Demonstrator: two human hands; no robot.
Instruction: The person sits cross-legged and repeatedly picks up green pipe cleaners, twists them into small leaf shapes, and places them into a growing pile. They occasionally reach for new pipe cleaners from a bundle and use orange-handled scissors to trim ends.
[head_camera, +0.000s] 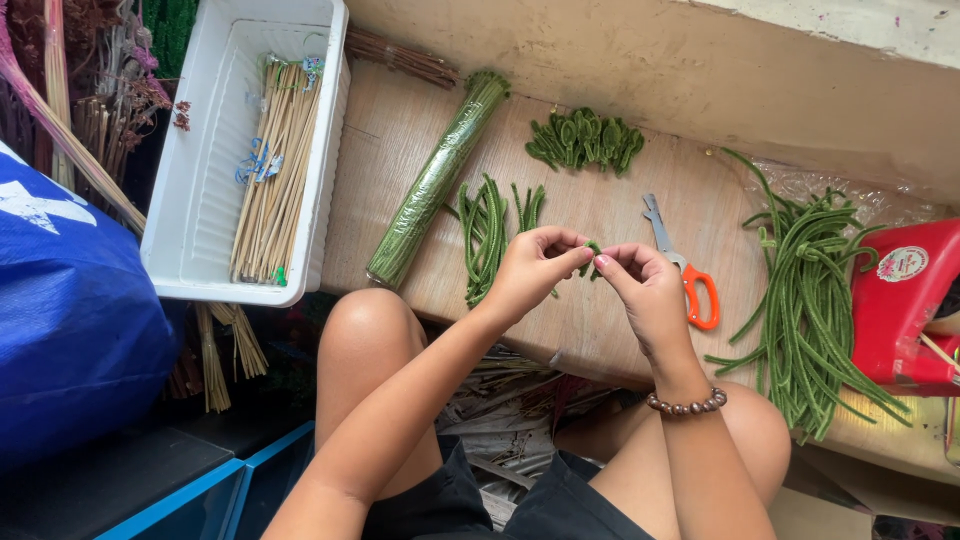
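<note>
Big pile of green stems (810, 300) at right is overhanging the board (620, 210) edge; a nudge could be sending them off. Scissors (685, 268) are lying just beside right hand (645, 290). Both hands, left hand (530, 270) included, are pinching a small green piece (592, 258) mid-frame; it's tiny, likely slipping.

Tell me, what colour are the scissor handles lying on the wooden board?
Orange, on the metal scissors; seen in the head view.

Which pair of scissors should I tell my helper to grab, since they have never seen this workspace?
On the wooden board in front of the seated person, look just beyond the right hand. The scissors lie flat there, between that hand and the loose pile of long green stems. Their bright orange handle loop sets them apart from all the greenery.
</note>
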